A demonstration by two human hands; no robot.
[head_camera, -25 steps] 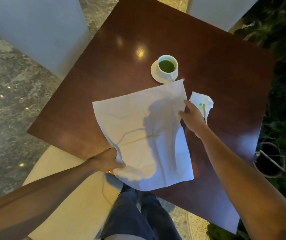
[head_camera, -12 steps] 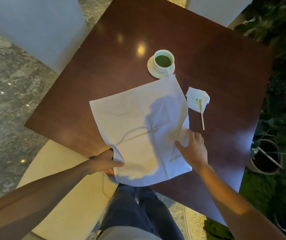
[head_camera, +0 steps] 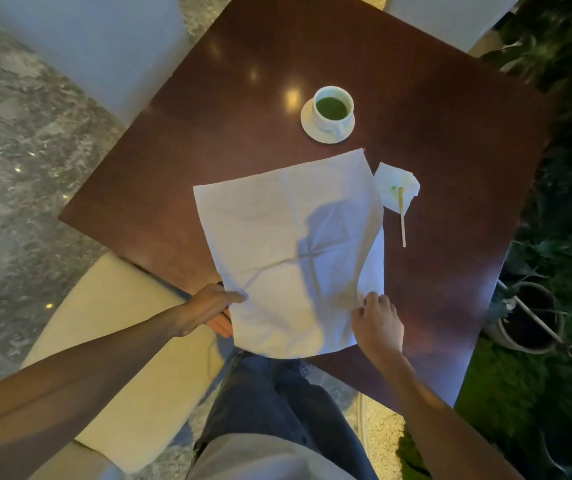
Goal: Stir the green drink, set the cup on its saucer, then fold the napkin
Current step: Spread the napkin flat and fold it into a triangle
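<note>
A white cup (head_camera: 333,109) of green drink stands on its white saucer (head_camera: 308,124) at the far middle of the dark wooden table (head_camera: 229,109). A large white napkin (head_camera: 291,244) lies spread out near me, its near edge hanging over the table's front. My left hand (head_camera: 213,308) grips the napkin's near left corner, thumb on top. My right hand (head_camera: 378,323) pinches the napkin's right edge near the front corner, and that edge is lifted and curled inward. A wooden stirrer (head_camera: 403,220) rests partly on a small stained tissue (head_camera: 397,187) to the napkin's right.
A cream chair seat (head_camera: 118,341) is below me at the left, with my legs in dark trousers (head_camera: 277,403) beneath the table edge. Pale chairs stand at the far left and far right. Plants and a pot (head_camera: 528,317) with a tool sit to the right.
My right hand slid down the napkin's right edge from near the tissue to the near right corner and lifted that edge. My left hand stayed at the near left corner.
</note>
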